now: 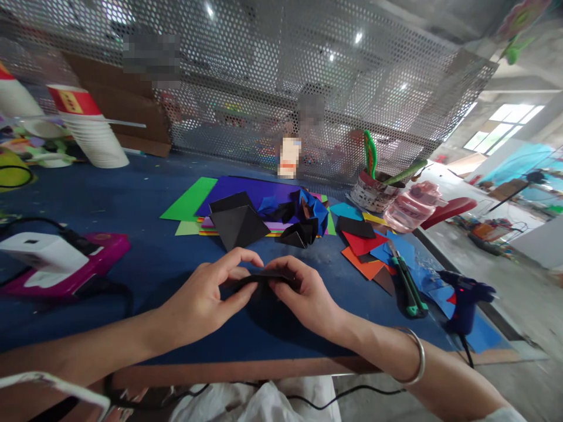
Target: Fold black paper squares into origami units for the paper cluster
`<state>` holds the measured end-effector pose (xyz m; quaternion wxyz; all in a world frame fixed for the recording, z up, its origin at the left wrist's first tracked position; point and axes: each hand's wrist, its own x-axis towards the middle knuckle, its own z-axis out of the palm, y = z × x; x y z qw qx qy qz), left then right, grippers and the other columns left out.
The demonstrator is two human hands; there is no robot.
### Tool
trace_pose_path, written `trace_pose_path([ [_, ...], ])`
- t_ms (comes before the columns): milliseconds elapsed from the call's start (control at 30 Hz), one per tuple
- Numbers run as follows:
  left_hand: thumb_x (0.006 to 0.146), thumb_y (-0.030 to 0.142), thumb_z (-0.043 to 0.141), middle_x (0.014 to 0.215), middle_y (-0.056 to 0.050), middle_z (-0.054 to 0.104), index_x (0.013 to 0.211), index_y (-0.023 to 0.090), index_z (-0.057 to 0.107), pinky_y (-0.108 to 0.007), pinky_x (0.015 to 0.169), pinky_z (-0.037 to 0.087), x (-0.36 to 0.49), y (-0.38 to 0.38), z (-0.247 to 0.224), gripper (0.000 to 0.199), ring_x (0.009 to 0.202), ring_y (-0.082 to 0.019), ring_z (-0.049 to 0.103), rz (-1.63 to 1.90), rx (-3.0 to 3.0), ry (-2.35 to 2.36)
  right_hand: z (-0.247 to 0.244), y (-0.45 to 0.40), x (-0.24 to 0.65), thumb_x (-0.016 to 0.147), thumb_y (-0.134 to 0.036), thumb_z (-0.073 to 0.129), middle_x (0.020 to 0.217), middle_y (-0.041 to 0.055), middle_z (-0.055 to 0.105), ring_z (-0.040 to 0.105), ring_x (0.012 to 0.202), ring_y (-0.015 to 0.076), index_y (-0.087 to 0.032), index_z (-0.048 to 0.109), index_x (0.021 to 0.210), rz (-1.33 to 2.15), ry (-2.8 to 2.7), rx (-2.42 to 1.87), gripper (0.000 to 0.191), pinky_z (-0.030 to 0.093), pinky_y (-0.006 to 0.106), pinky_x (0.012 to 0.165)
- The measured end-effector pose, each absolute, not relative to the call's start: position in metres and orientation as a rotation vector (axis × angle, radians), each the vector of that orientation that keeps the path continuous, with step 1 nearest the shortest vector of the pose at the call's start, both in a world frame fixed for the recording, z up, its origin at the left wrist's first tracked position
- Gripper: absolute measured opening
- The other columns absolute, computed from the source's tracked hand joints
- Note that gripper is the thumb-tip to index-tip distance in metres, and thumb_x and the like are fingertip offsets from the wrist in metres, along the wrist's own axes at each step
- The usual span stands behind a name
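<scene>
Between my two hands, just above the front part of the blue table, is a piece of black paper (266, 278). My left hand (211, 293) pinches its left end between thumb and fingers. Its right end is gripped by the thumb and curled fingers of my right hand (308, 296). Fingers cover much of the paper, so its full shape is hidden. Right behind my hands lie folded black paper (240, 225) and a crumpled-looking black paper form (301, 233), with a blue folded paper piece (314, 208) beside them.
Coloured sheets (189, 202) lie under the folded pieces. On the right are paper squares (363, 264), a green utility knife (409, 284), a glue gun (466, 299) and a pink bottle (411, 208). A magenta power strip (108, 249) and paper cups (94, 132) stand left. A perforated metal screen (246, 76) rises behind.
</scene>
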<state>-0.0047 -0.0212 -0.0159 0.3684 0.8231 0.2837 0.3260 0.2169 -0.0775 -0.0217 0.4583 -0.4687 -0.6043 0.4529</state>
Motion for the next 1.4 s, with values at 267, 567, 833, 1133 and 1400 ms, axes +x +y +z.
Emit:
trace_pose_path([
  [267,0.101,0.041,0.063,0.086,0.001,0.087,0.131,0.026,0.063,-0.028,0.068,0.062,0.001,-0.021,-0.018,0.034,0.071,-0.021,0.081,0.937,2.05,0.819,-0.023,-0.078,0.213,0.094,-0.031,0.073,0.084,-0.0018,0.067,0.061,0.076,0.0146,-0.022,0.071,0.101,1.117,-1.487,-1.175,0.012,0.053,0.026,0.07],
  [567,0.099,0.034,0.065,0.084,0.003,0.086,0.106,0.026,0.075,-0.023,0.069,0.061,0.0,-0.024,-0.012,0.015,0.073,-0.018,0.082,0.947,2.237,0.794,-0.014,-0.082,0.218,0.096,-0.022,0.06,0.075,-0.0031,0.065,0.054,0.062,0.0134,-0.022,0.066,0.098,0.824,-1.748,-1.283,0.006,0.042,0.026,0.06],
  [833,0.088,0.045,0.074,0.079,0.0,0.079,0.102,0.024,0.068,-0.029,0.059,0.062,0.006,-0.018,-0.004,0.026,0.069,-0.021,0.076,0.728,1.788,0.831,-0.019,-0.083,0.216,0.103,-0.021,0.057,0.09,0.0018,0.074,0.07,0.076,0.018,-0.022,0.065,0.125,0.601,-1.836,-1.213,0.024,0.057,0.03,0.074],
  [1133,0.061,0.041,0.092,0.081,0.0,0.074,0.088,0.02,0.072,-0.023,0.053,0.056,0.013,-0.012,0.013,0.04,0.071,-0.018,0.068,0.674,1.28,0.909,-0.02,-0.082,0.225,0.098,-0.008,0.061,0.127,0.0134,0.068,0.071,0.112,0.0261,-0.023,0.068,0.13,-0.13,-2.038,-0.957,0.036,0.065,0.041,0.091],
  [1400,0.059,0.039,0.095,0.072,0.002,0.071,0.083,0.019,0.074,-0.021,0.052,0.056,0.012,-0.017,0.015,0.038,0.066,-0.015,0.066,0.587,1.215,0.877,-0.016,-0.08,0.226,0.111,-0.024,0.069,0.118,0.0093,0.076,0.073,0.109,0.0216,-0.024,0.082,0.105,-0.284,-2.072,-0.883,0.014,0.063,0.037,0.094],
])
